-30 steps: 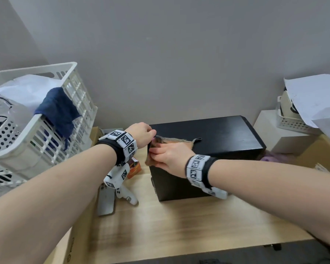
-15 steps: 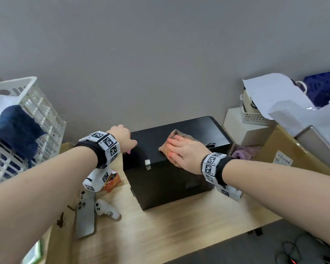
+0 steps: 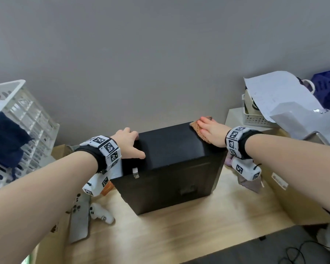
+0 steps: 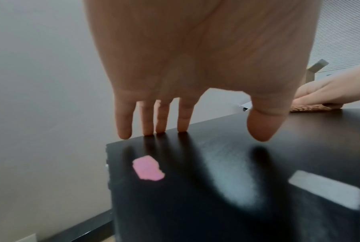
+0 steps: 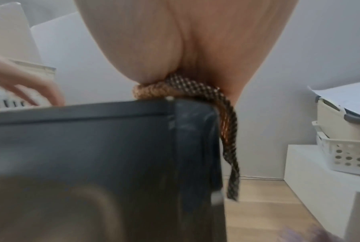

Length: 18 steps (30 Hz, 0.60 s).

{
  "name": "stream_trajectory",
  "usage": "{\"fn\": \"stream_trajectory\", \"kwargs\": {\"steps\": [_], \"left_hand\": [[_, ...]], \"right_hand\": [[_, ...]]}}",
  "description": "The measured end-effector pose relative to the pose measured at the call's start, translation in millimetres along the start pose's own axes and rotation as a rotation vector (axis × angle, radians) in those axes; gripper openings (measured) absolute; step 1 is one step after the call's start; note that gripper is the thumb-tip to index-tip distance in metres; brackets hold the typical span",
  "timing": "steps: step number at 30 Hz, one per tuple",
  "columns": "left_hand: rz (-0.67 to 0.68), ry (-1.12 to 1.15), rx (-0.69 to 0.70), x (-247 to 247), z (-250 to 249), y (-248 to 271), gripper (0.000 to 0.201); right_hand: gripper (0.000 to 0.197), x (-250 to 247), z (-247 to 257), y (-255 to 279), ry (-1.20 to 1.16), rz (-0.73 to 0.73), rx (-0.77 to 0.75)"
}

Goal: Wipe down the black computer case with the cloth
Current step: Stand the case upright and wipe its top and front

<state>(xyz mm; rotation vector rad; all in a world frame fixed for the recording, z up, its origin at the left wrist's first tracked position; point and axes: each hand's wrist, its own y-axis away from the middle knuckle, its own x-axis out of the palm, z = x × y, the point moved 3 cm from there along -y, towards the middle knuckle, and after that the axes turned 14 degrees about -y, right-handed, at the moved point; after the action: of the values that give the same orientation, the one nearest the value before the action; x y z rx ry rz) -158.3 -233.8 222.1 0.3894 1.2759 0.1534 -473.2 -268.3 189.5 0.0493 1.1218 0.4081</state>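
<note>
The black computer case [image 3: 171, 149] stands upright on the wooden desk. My right hand [image 3: 211, 131] lies flat on a brown woven cloth [image 3: 197, 129] at the top's far right corner and presses it down. In the right wrist view the cloth [image 5: 226, 122] hangs over the case's [image 5: 92, 155] edge. My left hand [image 3: 131, 142] rests on the top's left edge with straight fingers [image 4: 162, 117], their tips touching the case [image 4: 216, 180]. A pink scrap [image 4: 148, 167] sits on the top near them.
A white laundry basket [image 3: 27, 119] with a blue cloth stands at the left. A phone [image 3: 79, 216] and a white controller [image 3: 101, 213] lie left of the case. White boxes, a small basket [image 3: 255, 119], papers and a cardboard box [image 3: 297, 197] crowd the right side.
My right hand has slid the cloth from the top's middle to the far right corner. The left hand has shifted onto the top's left edge, its fingers now straight. The view has tilted.
</note>
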Motion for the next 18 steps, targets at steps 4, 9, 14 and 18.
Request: {"fn": "stream_trajectory", "kwargs": {"steps": [4,9,14,18], "left_hand": [[0.06,0.066,-0.031,-1.8,7.6,8.6,0.098],[0.097,-0.029,0.057,8.5,5.1,23.6,0.15],[-0.023,-0.208,0.146,8.3,-28.9,23.1,0.153],[-0.108,-0.309,0.145,11.1,-36.1,15.3,0.149]], "right_hand": [[0.046,-13.4,-9.1,-34.6,-0.082,-0.037,0.024],[0.038,-20.8,-13.8,-49.9,-0.085,-0.004,0.059],[0.041,-25.8,-10.7,-44.9,-0.086,-0.014,0.094],[0.041,-24.3,-9.4,-42.4,-0.077,-0.041,0.114]]}}
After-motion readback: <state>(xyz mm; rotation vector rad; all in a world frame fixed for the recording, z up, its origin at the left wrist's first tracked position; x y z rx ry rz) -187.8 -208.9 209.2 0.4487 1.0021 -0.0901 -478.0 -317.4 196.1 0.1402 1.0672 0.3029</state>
